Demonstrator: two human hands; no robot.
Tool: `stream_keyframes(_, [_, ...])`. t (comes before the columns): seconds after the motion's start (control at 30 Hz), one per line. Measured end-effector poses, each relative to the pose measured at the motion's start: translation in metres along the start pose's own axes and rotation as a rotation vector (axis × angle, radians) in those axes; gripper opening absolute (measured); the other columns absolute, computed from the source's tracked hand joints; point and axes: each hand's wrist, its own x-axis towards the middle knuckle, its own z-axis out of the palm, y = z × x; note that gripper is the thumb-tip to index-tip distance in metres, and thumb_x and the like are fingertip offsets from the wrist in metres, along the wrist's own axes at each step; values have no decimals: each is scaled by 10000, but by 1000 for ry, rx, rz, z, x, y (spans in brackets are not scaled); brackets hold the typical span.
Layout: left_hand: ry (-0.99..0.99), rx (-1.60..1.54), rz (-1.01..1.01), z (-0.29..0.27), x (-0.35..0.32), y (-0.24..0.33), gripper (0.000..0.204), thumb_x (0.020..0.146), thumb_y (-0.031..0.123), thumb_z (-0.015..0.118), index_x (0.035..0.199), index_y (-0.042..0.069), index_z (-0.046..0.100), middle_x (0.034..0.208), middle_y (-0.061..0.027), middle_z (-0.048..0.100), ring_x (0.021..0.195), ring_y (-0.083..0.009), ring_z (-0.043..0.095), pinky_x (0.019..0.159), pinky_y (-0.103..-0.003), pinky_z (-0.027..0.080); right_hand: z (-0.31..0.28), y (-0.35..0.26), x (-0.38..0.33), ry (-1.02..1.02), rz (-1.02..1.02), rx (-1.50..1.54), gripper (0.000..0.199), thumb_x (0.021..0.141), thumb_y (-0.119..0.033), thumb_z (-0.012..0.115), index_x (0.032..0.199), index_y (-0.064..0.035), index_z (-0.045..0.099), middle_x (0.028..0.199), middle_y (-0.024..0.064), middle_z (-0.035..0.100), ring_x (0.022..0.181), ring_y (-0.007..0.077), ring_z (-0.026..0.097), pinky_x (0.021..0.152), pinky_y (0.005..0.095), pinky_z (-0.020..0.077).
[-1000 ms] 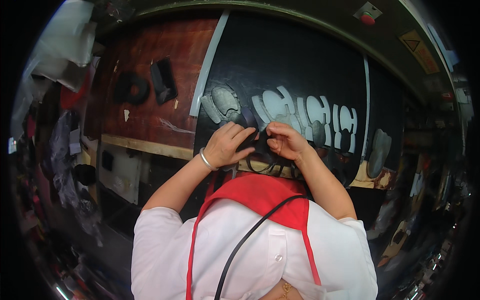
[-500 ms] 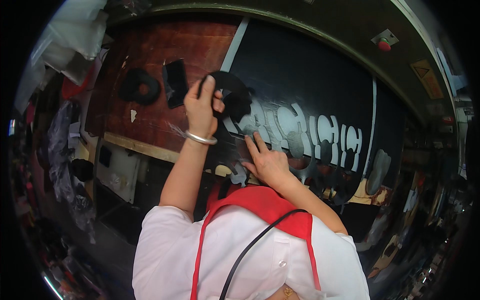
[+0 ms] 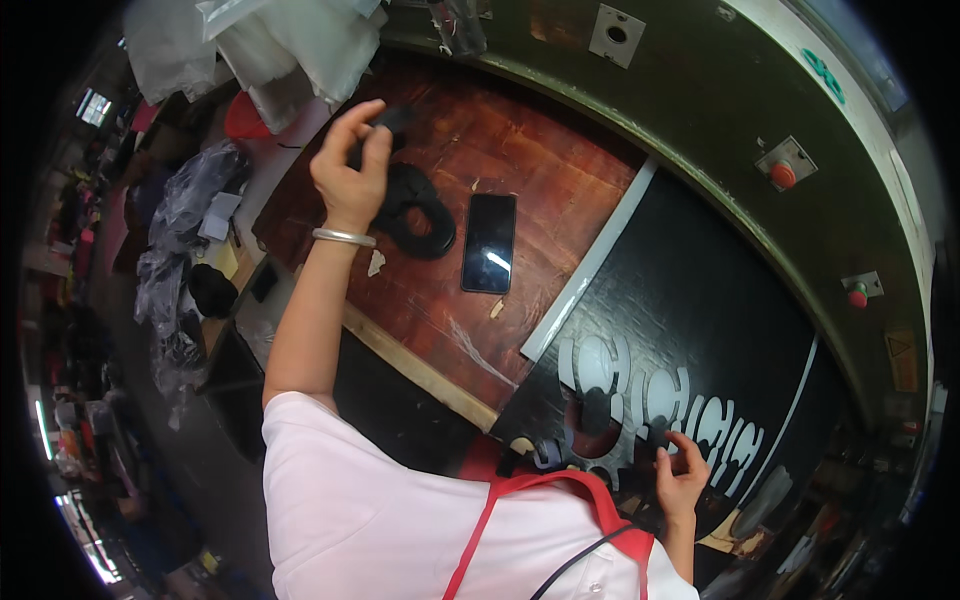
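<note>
My left hand [image 3: 350,172], with a silver bangle at the wrist, is raised over the far left of the reddish-brown board. Its thumb and fingers are bent around a blurred black piece [image 3: 396,120], whose full shape is hard to make out. Just below it on the board lie black ring-shaped pieces [image 3: 440,238], overlapping. Above the black sheet [image 3: 690,300] my right hand [image 3: 683,482] has its thumb and fingers bent but apart, and nothing shows between them. Beside it is a row of white cut-out shapes [image 3: 662,393] with dark ovals [image 3: 597,410] among them.
A dark phone [image 3: 489,243] lies on the reddish-brown board [image 3: 560,150]. A pale strip [image 3: 590,262] divides board and black sheet. Behind runs a green machine beam [image 3: 700,90] with red buttons [image 3: 782,175]. Clear plastic bags [image 3: 290,45] hang at the far left.
The view has swung left. My left hand has carried a black curved piece from the sheet toward the board's far left. My right hand has lifted its fingers off the sheet.
</note>
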Motion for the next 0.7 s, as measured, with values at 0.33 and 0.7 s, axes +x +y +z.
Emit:
stream_keyframes(0.33, [-594,432,206,15,-119,-42,373,739,196,737,1084,82,651,858,-110,541,824,-296,544,756,-402,447,-45,48,-6,216,164,-113,236,885,-59,654,1105,26,635,891,77,702,633,87,602,565,222,478])
stream_keyframes(0.7, [-809,145,48,190,-172,111,571,825,331,690,1312,76,537,1355,-189,476,1314,-348,410,1101,-495,311,-190,242,-107,713,290,-1196,513,859,-514,646,1115,-70,655,861,190,689,731,375,661,602,461,522])
